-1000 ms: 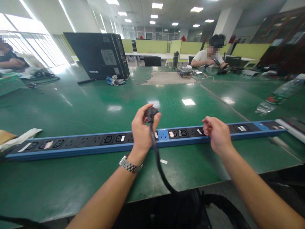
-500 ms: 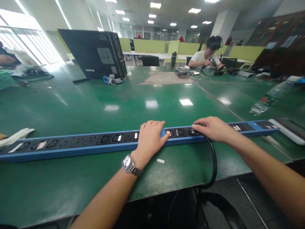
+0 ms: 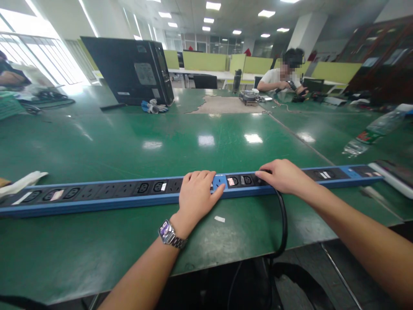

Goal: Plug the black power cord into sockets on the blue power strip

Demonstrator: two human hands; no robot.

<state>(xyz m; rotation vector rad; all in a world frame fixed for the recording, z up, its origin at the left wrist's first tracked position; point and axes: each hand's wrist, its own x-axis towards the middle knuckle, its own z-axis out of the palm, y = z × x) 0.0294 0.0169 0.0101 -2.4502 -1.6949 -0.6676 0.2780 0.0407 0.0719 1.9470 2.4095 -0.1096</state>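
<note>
A long blue-framed power strip (image 3: 97, 206) with black sockets lies across the table. My left hand (image 3: 197, 193), with a metal-band watch (image 3: 167, 232) at the wrist, rests over its middle. Its fingers bend over the far edge and the thumb lies by a blue socket section (image 3: 219, 182). To the right, my right hand (image 3: 284, 175) is closed on a black power plug at the strip. My fingers mostly cover the plug, so I cannot tell how deep it sits. Its thick black cable (image 3: 284, 224) drops over the table's front edge.
A black computer case (image 3: 129, 71) stands at the back left, with gloves (image 3: 155, 106) beside it. A plastic bottle (image 3: 371, 131) lies at right. Across the green table (image 3: 161, 133) a person (image 3: 277, 79) handles a dark object. A small paper scrap (image 3: 220, 219) lies near me.
My left hand has slid slightly left along the strip, and its thumb has lowered. My right hand stays at the plug, with the fingers a little shifted. The camera view has moved slightly.
</note>
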